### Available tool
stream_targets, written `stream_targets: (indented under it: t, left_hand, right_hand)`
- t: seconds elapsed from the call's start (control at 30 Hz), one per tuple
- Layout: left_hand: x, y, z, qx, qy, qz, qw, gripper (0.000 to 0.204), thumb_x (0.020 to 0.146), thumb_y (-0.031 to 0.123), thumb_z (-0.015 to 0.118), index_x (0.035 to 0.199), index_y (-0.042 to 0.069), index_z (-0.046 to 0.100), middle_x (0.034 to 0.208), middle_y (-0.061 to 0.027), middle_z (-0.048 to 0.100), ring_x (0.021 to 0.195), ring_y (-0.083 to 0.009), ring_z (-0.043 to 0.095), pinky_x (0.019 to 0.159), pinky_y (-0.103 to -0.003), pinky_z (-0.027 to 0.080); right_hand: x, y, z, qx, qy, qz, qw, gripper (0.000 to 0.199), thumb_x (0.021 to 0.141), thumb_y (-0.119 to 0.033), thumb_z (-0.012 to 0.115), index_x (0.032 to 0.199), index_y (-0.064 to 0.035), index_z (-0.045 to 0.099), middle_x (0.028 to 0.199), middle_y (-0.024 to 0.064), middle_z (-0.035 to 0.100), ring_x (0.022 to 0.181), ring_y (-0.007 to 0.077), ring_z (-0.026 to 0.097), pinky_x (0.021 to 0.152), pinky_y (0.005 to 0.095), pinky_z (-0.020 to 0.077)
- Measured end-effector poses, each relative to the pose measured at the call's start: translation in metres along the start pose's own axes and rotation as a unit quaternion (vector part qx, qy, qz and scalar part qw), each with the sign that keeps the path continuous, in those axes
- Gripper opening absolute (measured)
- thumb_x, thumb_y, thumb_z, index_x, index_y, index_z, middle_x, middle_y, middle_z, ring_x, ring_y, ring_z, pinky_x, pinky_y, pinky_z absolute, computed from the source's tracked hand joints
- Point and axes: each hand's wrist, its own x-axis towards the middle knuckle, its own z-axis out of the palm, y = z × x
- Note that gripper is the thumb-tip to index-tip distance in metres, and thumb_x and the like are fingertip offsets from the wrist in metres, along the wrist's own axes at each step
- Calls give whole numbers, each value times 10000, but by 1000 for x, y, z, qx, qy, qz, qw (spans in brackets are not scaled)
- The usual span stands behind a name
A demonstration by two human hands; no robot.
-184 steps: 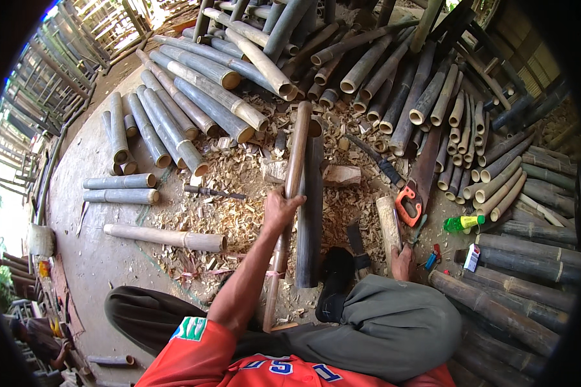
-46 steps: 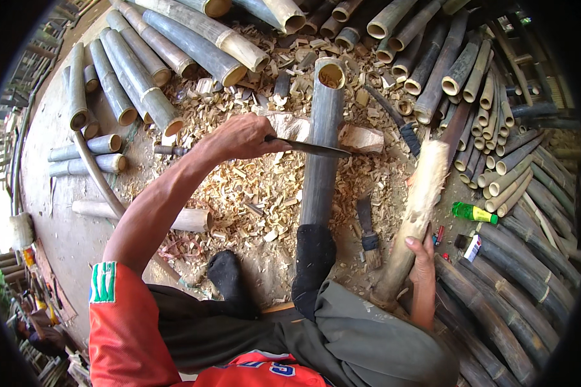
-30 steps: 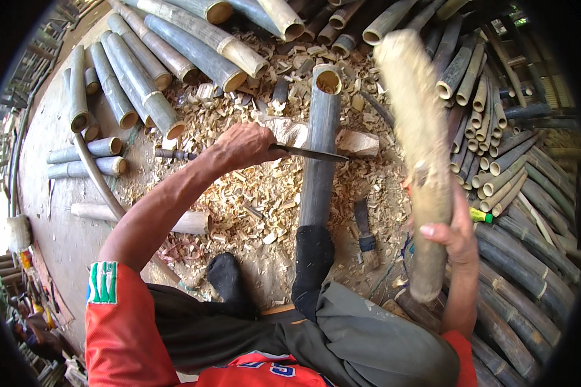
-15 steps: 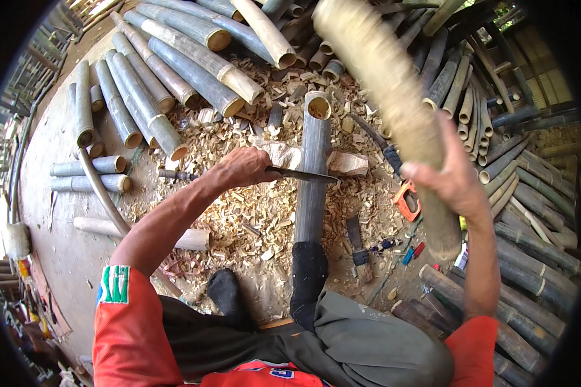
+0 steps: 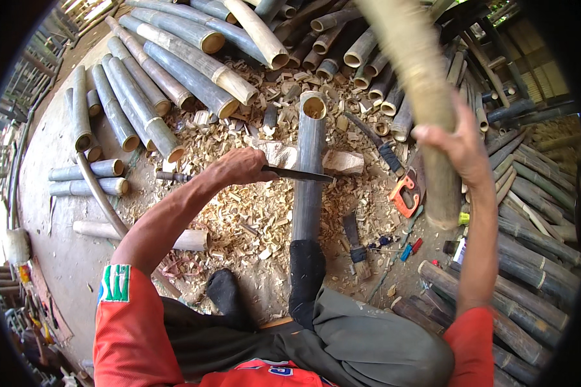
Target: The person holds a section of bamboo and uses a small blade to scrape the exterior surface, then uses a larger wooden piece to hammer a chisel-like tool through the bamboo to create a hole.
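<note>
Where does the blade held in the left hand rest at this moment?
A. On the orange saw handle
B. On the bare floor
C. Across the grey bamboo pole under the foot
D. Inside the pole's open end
C: the left hand holds the blade crosswise on the grey bamboo pole, while the right hand lifts a wooden club.

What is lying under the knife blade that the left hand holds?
The blade lies across a grey bamboo pole, held by the left hand. Wood chips cover the ground around. The ground directly beneath the pole is hidden.

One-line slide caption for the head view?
Left hand sets a blade across a bamboo pole; right hand raises a wooden club.
</note>
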Motion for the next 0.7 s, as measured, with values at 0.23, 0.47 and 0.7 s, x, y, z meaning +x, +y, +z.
stream_targets:
  t: [0.23, 0.47, 0.7]
  left_hand:
    - [13, 14, 1, -20, -25, -6, 999, 514, 959, 586, 681, 938, 88, 808, 587, -20, 629, 474, -142, 540, 438, -335, 450]
    - [7, -6, 2, -33, -47, 14, 998, 542, 965, 588, 669, 867, 71, 797, 599, -44, 643, 493, -167, 577, 466, -350, 497]
    - [23, 9, -5, -129, -123, -40, 983, 548, 963, 599, 675, 855, 74, 788, 681, -64, 689, 608, -157, 636, 583, -379, 538]
  right_hand:
    - [-51, 109, 129, -164, -228, 106, 954, 727, 708, -138, 794, 1337, 69, 492, 1207, 290, 682, 1116, 359, 690, 971, 422, 578]
    - [-25, 17, 31, -27, -17, -4, 999, 799, 740, -358, 814, 1345, 54, 495, 1158, 221, 656, 1002, 316, 692, 890, 419, 600]
    - [-60, 91, 137, -151, -183, 85, 968, 795, 721, -151, 808, 1387, 108, 461, 1278, 263, 626, 1166, 346, 654, 1004, 430, 562]
